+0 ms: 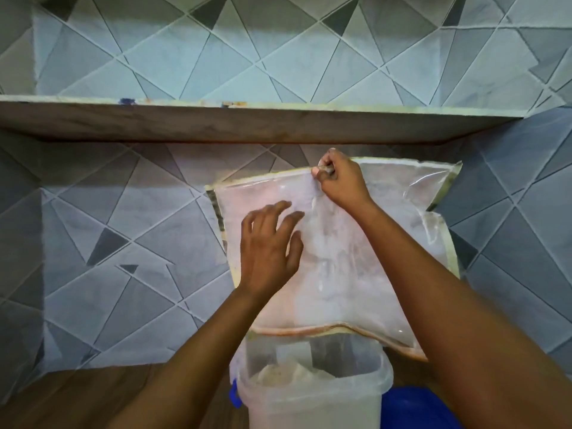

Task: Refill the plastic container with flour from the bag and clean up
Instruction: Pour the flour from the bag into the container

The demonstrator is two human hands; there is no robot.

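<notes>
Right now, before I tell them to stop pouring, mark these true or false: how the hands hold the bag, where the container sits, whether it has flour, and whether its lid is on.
1. The right hand pinches the top edge of the bag. True.
2. The left hand grips the container's rim. False: it lies spread on the bag's face.
3. The container stands below the bag's lower edge. True.
4. The container is lidded. False: it is open, flour visible inside.

No writing can be read anywhere — the clear bag (356, 243) bears dark marks along its left edge, too blurred to make out, and the plastic container (309, 397) below carries no legible label.
</notes>
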